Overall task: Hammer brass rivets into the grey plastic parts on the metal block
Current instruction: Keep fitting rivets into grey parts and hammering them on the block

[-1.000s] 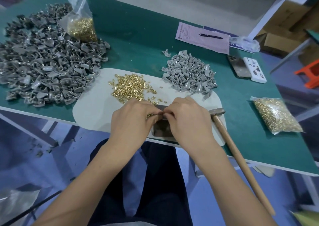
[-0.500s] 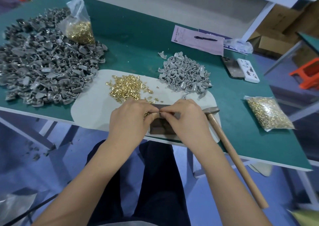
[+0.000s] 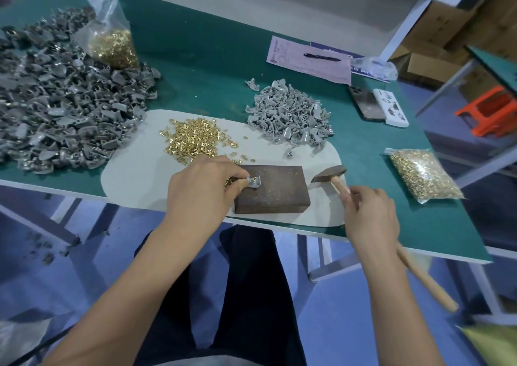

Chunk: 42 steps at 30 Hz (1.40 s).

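The left hand [image 3: 202,190] pinches a small grey plastic part [image 3: 255,182] on the brown rectangular metal block [image 3: 272,189]; the right hand [image 3: 369,214] grips the wooden-handled hammer [image 3: 340,182].

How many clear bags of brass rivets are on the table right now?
2. One bag of rivets stands at the far left, against the big pile of grey parts. The other bag lies flat at the right, beyond the hammer. None seems hidden.

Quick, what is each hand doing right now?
Left hand: fingers pinch the grey plastic part on the metal block.
Right hand: fingers curled round the hammer handle.
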Each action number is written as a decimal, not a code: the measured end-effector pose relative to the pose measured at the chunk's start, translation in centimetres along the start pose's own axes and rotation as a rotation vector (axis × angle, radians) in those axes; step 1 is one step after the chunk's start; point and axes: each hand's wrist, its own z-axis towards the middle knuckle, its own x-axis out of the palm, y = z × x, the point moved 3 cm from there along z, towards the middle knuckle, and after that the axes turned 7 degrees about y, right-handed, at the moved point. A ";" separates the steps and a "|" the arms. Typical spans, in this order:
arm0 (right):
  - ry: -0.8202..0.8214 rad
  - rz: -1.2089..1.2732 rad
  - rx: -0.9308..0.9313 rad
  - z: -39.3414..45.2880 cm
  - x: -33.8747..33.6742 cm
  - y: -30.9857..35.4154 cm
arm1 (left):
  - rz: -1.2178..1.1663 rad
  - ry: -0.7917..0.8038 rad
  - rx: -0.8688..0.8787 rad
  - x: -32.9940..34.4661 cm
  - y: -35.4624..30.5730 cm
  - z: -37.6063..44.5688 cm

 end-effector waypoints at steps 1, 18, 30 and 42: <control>-0.010 0.011 0.006 0.0 -0.3 0.1 | -0.003 0.002 -0.001 0.0 0.0 0.0; 0.031 0.219 -0.414 -4.0 -2.5 7.6 | -0.017 -0.009 -0.007 0.0 0.0 0.1; 0.015 0.261 -0.453 -3.6 -1.7 8.4 | -0.013 -0.041 0.023 0.0 0.1 0.2; 0.121 0.209 -0.509 -3.6 -1.7 9.1 | -0.010 -0.031 0.030 0.0 0.1 0.2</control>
